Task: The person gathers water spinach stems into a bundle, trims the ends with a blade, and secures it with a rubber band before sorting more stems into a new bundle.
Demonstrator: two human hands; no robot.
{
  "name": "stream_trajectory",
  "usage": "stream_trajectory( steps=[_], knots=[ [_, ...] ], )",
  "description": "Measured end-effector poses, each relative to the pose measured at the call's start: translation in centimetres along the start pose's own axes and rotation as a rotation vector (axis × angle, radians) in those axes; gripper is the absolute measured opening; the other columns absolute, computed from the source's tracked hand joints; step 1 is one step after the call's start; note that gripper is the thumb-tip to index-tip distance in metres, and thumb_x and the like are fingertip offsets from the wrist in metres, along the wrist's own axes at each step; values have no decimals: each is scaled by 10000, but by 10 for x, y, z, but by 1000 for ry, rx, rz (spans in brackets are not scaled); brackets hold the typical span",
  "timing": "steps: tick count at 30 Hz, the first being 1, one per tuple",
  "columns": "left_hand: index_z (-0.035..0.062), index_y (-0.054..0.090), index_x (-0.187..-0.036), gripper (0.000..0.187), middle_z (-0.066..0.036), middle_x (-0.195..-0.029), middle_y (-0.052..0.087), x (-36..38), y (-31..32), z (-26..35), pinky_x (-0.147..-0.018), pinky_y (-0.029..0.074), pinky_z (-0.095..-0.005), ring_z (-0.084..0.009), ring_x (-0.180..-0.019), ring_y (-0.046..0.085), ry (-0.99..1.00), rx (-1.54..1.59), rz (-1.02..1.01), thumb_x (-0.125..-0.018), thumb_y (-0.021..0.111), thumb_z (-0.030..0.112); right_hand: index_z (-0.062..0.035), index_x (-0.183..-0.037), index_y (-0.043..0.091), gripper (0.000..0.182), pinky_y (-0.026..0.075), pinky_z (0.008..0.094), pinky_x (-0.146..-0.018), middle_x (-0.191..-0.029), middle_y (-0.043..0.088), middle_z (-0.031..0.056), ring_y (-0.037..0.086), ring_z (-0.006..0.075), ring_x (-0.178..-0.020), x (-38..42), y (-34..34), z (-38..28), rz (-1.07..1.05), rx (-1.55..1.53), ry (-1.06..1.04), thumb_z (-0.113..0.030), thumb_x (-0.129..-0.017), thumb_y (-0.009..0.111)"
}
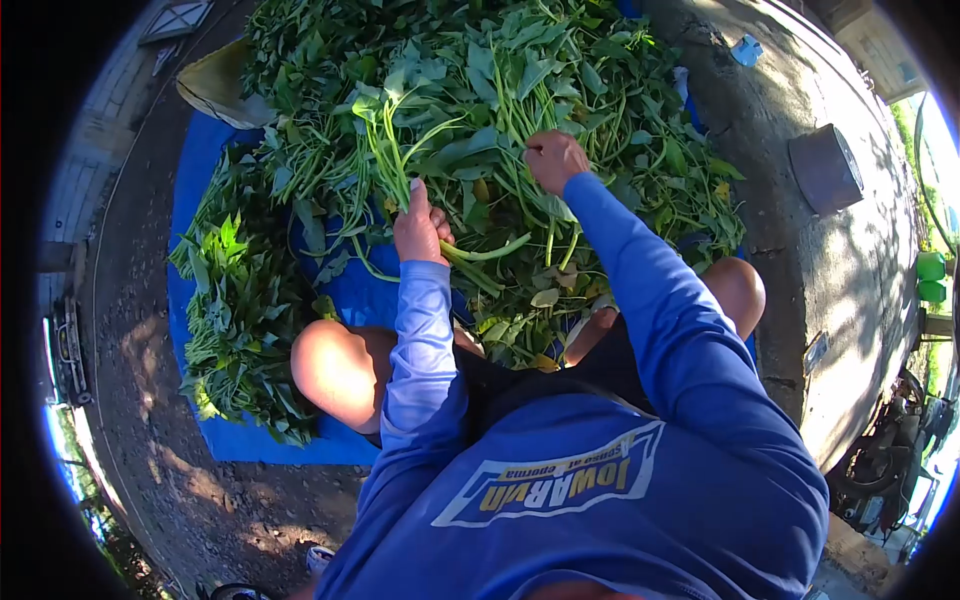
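Note:
Green stems with leaves (385, 145) rise from my left hand (422, 228), whose fingers are wrapped round them with the thumb pointing up along the stems. Their cut ends stick out below the hand to the right. My right hand (556, 162) is closed over the big heap of leafy greens (480, 70), touching stems there; what its fingers hold, if anything, is hidden. A second pile of greens (240, 330) lies on the blue tarp (330, 440) to the left of my knee.
A pale sack (222, 88) lies at the tarp's upper left. On the concrete ledge (770, 250) at right stands a round metal container (826, 169), with a light blue scrap (746, 50) farther back. Green containers (931, 277) and a motorcycle (880, 450) are at far right.

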State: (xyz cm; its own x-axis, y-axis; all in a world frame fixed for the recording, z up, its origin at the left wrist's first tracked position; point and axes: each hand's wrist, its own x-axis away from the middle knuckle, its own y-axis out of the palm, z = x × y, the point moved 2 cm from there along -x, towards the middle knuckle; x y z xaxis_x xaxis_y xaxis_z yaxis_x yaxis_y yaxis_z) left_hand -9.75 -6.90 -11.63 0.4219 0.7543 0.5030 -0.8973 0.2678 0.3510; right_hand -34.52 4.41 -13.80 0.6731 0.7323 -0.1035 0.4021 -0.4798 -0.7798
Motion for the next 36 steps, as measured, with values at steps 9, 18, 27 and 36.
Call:
stream_trajectory(
  steps=[9,18,27,36],
  knots=[
    [171,439,-726,518,23,-586,422,-3,18,-2,-428,386,-320,-121,-443,438,9,-43,-137,-989,657,561,15,-1360,670,413,516,261,-885,-1108,744,43,658,96,-968,17,-155,-41,-177,-754,153,-148,-985,726],
    [170,425,-778,520,32,-599,415,22,53,14,-427,393,-291,-89,-449,438,30,50,-357,-995,654,583,-21,-1322,704,381,520,306,-847,-982,694,42,633,120,-924,80,-196,-94,87,-298,-126,-132,-959,735],
    [202,432,-760,571,34,-651,406,-19,33,-75,-489,389,-308,-107,-506,420,-254,112,-375,-945,644,698,-52,-1227,752,352,536,454,-888,-939,696,164,668,368,-961,132,-71,-76,-148,-43,-239,-129,-887,702],
    [85,587,-1009,729,-50,-747,582,-24,19,-110,-524,558,-371,-213,-594,647,-303,21,-114,-790,775,754,-154,-1237,759,371,535,490,-916,-1003,681,180,653,391,-1013,160,-11,-54,-296,139,-223,-113,-881,662]
  ],
)
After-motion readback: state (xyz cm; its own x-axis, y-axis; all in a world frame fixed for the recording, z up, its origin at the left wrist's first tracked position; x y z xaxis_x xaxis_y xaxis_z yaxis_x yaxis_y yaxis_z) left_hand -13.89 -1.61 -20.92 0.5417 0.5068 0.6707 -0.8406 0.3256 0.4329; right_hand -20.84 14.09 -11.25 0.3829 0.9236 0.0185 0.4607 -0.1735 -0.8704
